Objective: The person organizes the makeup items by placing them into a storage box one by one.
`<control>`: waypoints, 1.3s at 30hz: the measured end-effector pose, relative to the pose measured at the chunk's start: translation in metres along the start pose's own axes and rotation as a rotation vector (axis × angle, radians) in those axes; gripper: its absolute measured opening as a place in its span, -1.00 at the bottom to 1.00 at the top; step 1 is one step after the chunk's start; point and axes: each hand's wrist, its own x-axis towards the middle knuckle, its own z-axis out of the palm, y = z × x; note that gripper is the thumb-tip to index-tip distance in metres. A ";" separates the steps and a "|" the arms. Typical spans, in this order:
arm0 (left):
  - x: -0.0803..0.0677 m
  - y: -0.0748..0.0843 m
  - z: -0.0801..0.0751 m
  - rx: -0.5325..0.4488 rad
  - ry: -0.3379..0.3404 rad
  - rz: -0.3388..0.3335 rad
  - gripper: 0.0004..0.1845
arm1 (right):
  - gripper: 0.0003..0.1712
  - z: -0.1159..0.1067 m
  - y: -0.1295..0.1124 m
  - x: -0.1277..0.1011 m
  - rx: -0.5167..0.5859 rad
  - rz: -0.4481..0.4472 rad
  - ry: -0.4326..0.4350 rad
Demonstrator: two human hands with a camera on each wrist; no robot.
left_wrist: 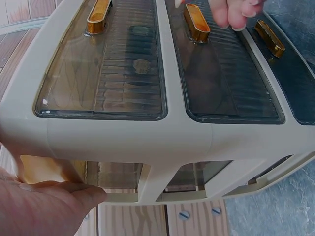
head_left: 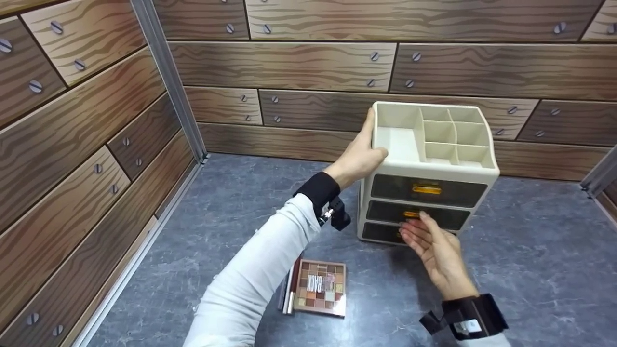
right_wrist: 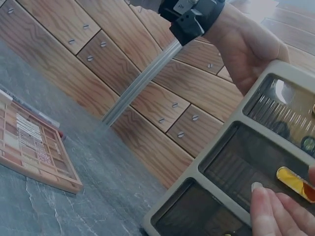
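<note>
A cream desktop drawer organizer (head_left: 434,168) stands upright, with divided compartments on top and three dark see-through drawers with amber handles, all closed. My left hand (head_left: 359,156) grips its upper left side, thumb over the top rim; in the left wrist view its fingers (left_wrist: 64,191) lie at the side opening. My right hand (head_left: 441,255) is in front of the lower drawers, thumb near the middle drawer's amber handle (left_wrist: 197,22) and the other fingers loosely bent below it. In the right wrist view the fingertips (right_wrist: 266,201) are close to that handle; whether they touch is unclear.
An eyeshadow palette (head_left: 320,289) lies on the grey marbled surface (head_left: 207,231), left of the right hand. Slim pen-like sticks (head_left: 290,289) lie along its left edge, partly behind the left sleeve. Wood-patterned panels (head_left: 308,67) stand behind and at the left.
</note>
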 end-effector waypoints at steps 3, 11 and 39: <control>0.000 0.000 0.002 -0.004 -0.002 0.003 0.10 | -0.68 0.000 -0.001 0.002 0.021 -0.014 0.004; -0.002 0.002 0.002 -0.028 -0.007 0.026 0.09 | -0.73 0.000 -0.004 0.005 0.066 -0.044 -0.050; 0.001 -0.001 0.003 -0.085 0.005 0.010 0.12 | -0.74 -0.004 0.010 -0.034 -0.040 -0.049 -0.022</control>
